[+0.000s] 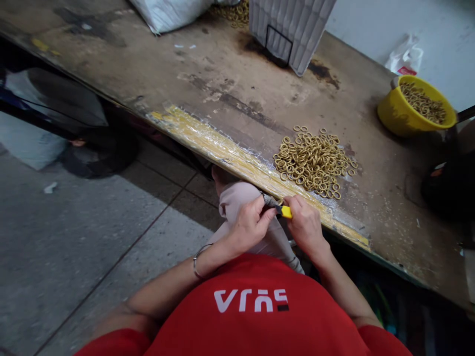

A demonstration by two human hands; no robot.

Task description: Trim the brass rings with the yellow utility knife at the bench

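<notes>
My right hand is closed round a small yellow and black tool that looks like a cutter, just off the front edge of the table. Beside it on the left, my left hand pinches something dark and small at the tool's black end; I cannot make it out. A brass-coloured ring shows between the two hands, partly hidden by the fingers. Beyond my hands, a pile of brass rings lies on the wooden table.
Yellow tape covers the table's front edge. A yellow bucket of small brass pieces stands at the right. Toward the back are a grey ribbed container, a white sack and more rings. A round black base stands on the left floor.
</notes>
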